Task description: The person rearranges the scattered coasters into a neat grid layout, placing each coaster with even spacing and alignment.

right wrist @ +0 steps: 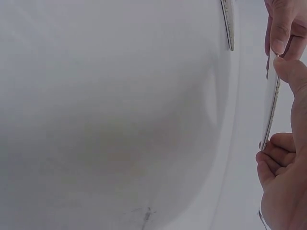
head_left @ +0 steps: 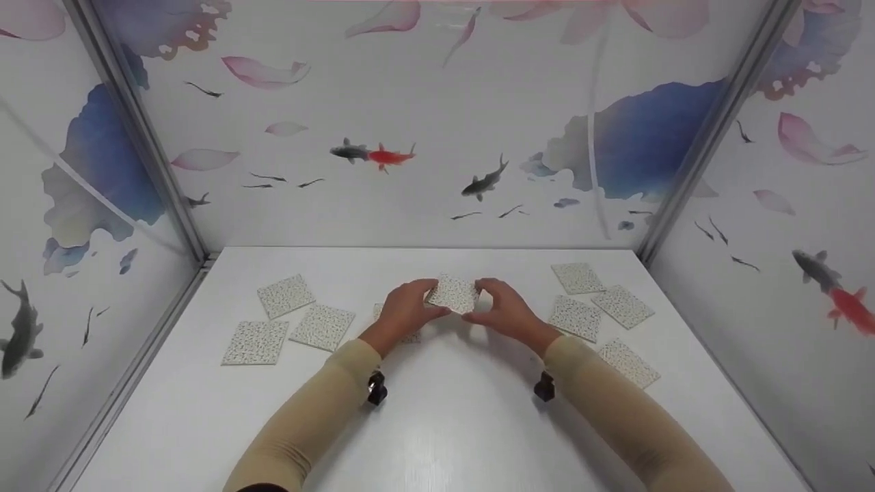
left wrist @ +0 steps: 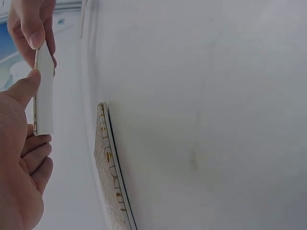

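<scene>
White tbl (head_left: 437, 430): speckled tile (head_left: 454, 292) raised betw. L hand (head_left: 408, 304) & R hand (head_left: 509, 311), pinched by both, not yet set down. Lying: 3 L tiles (head_left: 255, 343), 4 R tiles (head_left: 622, 306), 1 part-hidden tile (head_left: 412, 337).

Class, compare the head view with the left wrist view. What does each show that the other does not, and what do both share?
Only the head view shows the speckled face of the held tile, the sleeves, the red fish on the back wall, and the four tiles lying on the right.

Only the left wrist view shows the held tile's other face, plain and pale.

Both show the left grip and right grip holding that tile, the white table, and at least one loose tile lying on it.
</scene>
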Demonstrator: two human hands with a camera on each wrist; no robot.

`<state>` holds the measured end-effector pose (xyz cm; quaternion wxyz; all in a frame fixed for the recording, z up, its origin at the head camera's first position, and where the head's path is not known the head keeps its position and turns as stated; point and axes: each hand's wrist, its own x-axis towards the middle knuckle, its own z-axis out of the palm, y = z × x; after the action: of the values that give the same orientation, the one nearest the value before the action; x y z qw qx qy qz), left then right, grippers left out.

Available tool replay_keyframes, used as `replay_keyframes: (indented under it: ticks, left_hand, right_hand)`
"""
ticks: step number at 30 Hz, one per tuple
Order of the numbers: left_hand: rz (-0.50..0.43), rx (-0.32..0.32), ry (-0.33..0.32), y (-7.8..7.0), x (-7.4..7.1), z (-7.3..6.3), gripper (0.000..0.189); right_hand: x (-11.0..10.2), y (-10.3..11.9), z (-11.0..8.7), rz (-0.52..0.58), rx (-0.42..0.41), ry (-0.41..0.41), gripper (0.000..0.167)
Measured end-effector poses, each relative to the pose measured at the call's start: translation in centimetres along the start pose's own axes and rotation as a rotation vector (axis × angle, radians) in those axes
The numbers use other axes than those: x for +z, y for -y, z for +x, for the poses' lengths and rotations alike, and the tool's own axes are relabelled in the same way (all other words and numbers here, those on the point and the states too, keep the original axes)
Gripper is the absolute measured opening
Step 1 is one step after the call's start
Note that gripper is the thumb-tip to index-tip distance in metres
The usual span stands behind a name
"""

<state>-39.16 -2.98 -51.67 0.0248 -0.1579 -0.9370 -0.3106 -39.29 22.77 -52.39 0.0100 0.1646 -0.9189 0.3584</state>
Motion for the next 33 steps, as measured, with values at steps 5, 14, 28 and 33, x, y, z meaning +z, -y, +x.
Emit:
replay_keyframes:
  ticks: [5, 14, 28, 33]
  left_hand:
    - [0.021, 0.006, -0.019, 0.1, -0.4, -1.4, 0.072]
    - [0.034, 0.021, -0.047, 0.5, -0.9, -3.6, 0.070]
    - [-0.001, 0.033, -0.082, 0.6, -1.7, -4.9, 0.065]
    - [-0.005, 0.032, -0.086, 0.6, -1.9, -4.9, 0.065]
  right_hand:
    - [0.2, 0.6, -0.6, -0.002, -0.024, 0.019, 0.083]
    - [0.5, 1.4, -1.1, -0.013, -0.076, 0.061, 0.083]
    - [-0.1, 2.4, -1.2, -0.019, -0.089, 0.097, 0.086]
    - [-0.3, 2.6, -1.1, -0.013, -0.088, 0.103, 0.088]
